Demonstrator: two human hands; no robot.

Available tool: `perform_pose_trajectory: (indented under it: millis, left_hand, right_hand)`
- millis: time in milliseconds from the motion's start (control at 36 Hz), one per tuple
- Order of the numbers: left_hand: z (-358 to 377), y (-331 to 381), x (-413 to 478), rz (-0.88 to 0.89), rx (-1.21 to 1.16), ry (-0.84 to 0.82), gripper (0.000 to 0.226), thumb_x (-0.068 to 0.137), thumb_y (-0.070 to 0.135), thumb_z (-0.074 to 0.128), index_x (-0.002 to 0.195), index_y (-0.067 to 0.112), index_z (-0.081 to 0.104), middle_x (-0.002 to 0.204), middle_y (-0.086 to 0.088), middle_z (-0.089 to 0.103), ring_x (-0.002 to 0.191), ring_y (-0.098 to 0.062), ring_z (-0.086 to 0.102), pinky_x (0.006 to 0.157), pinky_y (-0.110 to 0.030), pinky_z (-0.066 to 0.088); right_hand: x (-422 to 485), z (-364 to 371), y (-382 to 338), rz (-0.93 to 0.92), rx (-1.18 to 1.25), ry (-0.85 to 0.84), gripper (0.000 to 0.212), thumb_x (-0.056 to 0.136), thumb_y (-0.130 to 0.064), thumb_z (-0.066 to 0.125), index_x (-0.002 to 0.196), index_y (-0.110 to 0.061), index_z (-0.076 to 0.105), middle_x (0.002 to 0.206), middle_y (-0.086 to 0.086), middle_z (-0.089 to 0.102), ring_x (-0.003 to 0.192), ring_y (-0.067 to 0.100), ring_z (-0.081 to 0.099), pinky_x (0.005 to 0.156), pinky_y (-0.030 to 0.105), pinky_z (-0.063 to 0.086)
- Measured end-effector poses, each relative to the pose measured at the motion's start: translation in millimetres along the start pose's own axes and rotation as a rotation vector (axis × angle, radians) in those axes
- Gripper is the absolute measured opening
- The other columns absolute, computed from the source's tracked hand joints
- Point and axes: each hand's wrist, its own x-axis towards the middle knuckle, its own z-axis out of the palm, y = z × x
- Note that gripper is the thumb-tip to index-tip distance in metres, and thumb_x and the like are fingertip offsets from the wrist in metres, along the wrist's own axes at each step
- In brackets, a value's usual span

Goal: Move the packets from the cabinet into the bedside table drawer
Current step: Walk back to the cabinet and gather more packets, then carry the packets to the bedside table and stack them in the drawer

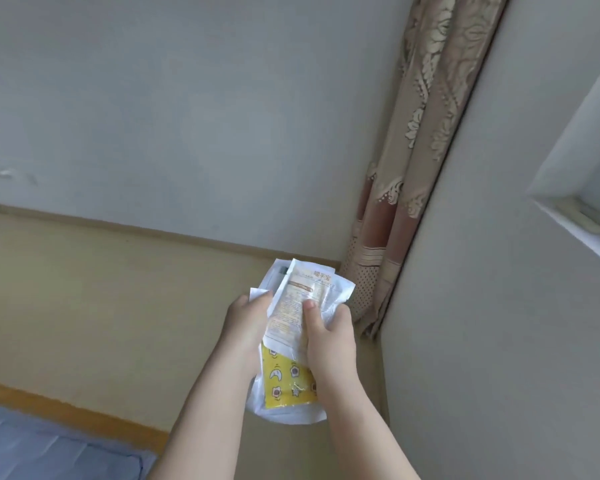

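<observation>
both hands gripping the packets [293, 327]: left hand [246, 323] on left edge, right hand [326, 336] thumb on top

Floor [101, 306]: plain tan surface, edged by a darker skirting strip [118, 225] where it meets the grey wall [187, 116]. On it: the hem of a patterned curtain [378, 254] in the corner, and a wood-edged bed [66, 407] with a blue sheet [32, 452]. The packets [291, 375] are held above it by the left hand [246, 327] and right hand [329, 337].
</observation>
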Motion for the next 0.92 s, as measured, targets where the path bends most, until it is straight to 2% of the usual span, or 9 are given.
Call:
perform_pose_trajectory:
  millis: [111,139,222,278,444,583,695,778,917]
  left_hand:
    - [6.9,51.4,68.9,0.041,0.001,-0.008,0.009,0.09,0.015,0.053,0.085,0.01,0.058,0.073,-0.007,0.06,0.064,-0.024,0.059,0.061,-0.027,0.048]
    - [6.9,61.6,83.7,0.043,0.005,-0.001,0.01,0.09,0.015,0.053,0.083,0.011,0.057,0.073,-0.008,0.06,0.064,-0.024,0.059,0.062,-0.028,0.05]
    - [2.1,84.5,123.9,0.03,0.009,0.039,0.011,0.092,0.02,0.052,0.092,0.012,0.06,0.1,-0.015,0.066,0.09,-0.03,0.063,0.088,-0.045,0.05]
    - [-4.4,97.6,154.5,0.03,0.008,0.081,0.012,0.094,0.021,0.05,0.094,0.013,0.06,0.105,-0.014,0.066,0.098,-0.033,0.063,0.094,-0.048,0.048]
    - [-28.5,133.6,258.9,0.06,-0.037,0.199,0.013,0.094,0.013,0.049,0.091,0.006,0.06,0.094,-0.016,0.067,0.078,-0.029,0.064,0.071,-0.034,0.051]
    - [-46.4,178.2,351.2,0.091,-0.07,0.318,0.014,0.094,0.014,0.05,0.088,0.008,0.061,0.093,-0.016,0.067,0.077,-0.031,0.064,0.072,-0.037,0.051]
    - [-73.2,220.6,407.5,0.113,-0.137,0.424,0.014,0.093,0.013,0.049,0.092,0.006,0.061,0.093,-0.015,0.066,0.076,-0.029,0.064,0.068,-0.034,0.05]
    - [-110.7,239.5,434.5,0.106,-0.197,0.566,0.015,0.094,0.014,0.049,0.096,0.003,0.058,0.097,-0.018,0.065,0.079,-0.029,0.063,0.07,-0.035,0.051]
    - [-184.0,249.2,465.7,0.067,-0.289,0.752,0.014,0.095,0.016,0.049,0.092,0.005,0.058,0.099,-0.02,0.066,0.085,-0.036,0.066,0.073,-0.043,0.054]
  right_hand:
    - [71.5,36.6,-31.1,-0.038,-0.003,-0.01,0.024,0.094,-0.037,0.052,0.08,-0.019,0.043,0.07,-0.011,0.05,0.06,0.0,0.047,0.048,0.011,0.035]
    - [87.9,45.5,-37.1,-0.037,-0.003,-0.018,0.026,0.094,-0.037,0.053,0.077,-0.02,0.041,0.068,-0.012,0.047,0.057,0.001,0.045,0.048,0.011,0.035]
    - [134.4,72.7,-48.1,-0.006,-0.004,-0.077,0.028,0.093,-0.038,0.053,0.077,-0.019,0.041,0.07,-0.009,0.047,0.061,0.006,0.046,0.055,0.019,0.036]
    - [166.2,94.5,-52.9,0.017,-0.012,-0.133,0.027,0.092,-0.04,0.053,0.081,-0.017,0.044,0.074,-0.007,0.052,0.066,0.009,0.051,0.061,0.023,0.041]
    - [267.7,176.9,-59.1,0.038,-0.009,-0.29,0.023,0.09,-0.042,0.056,0.087,-0.02,0.052,0.086,-0.002,0.065,0.085,0.019,0.065,0.084,0.041,0.054]
    - [356.3,251.3,-80.2,0.014,0.01,-0.408,0.017,0.09,-0.037,0.057,0.092,-0.02,0.055,0.093,0.0,0.069,0.09,0.021,0.068,0.087,0.048,0.053]
    - [411.4,315.7,-108.4,-0.032,-0.032,-0.539,0.016,0.092,-0.035,0.056,0.091,-0.019,0.054,0.091,0.001,0.068,0.087,0.02,0.068,0.083,0.045,0.055]
    - [432.7,374.7,-115.8,-0.037,-0.044,-0.687,0.017,0.091,-0.037,0.057,0.097,-0.021,0.054,0.097,0.0,0.068,0.091,0.019,0.067,0.085,0.046,0.054]
    - [441.6,475.0,-106.0,0.029,-0.099,-0.886,0.014,0.09,-0.037,0.058,0.094,-0.024,0.055,0.095,-0.003,0.067,0.09,0.017,0.066,0.086,0.045,0.054]
